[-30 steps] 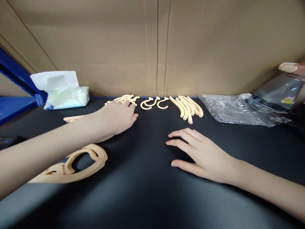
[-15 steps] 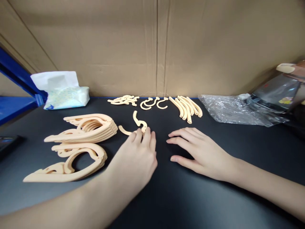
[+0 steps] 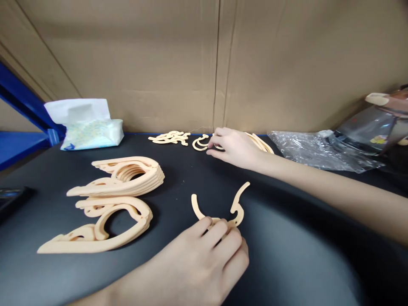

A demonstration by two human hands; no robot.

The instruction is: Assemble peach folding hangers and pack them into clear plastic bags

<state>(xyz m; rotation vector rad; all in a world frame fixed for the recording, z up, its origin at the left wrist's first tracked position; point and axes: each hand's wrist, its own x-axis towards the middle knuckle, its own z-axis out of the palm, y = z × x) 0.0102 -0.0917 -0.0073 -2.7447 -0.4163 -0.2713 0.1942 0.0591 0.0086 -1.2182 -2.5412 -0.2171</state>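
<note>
Curved cream pieces (image 3: 238, 196) rest on the black table (image 3: 293, 263), just short of six o'clock from the centre of view; the left hand (image 3: 207, 257) covers them partly, fingers curled over and grasping them. Bearings from these pieces: cream hooks (image 3: 199, 149) just before twelve o'clock, the right hand (image 3: 234, 146) right beside them; whether its fingers grip one cannot be determined. Rods (image 3: 264, 144), one o'clock, partly hidden; small-parts pile (image 3: 170, 137), eleven; stacked bars (image 3: 148, 183), nine to ten; tissue pack (image 3: 92, 134), ten; clear bag (image 3: 318, 148), two.
</note>
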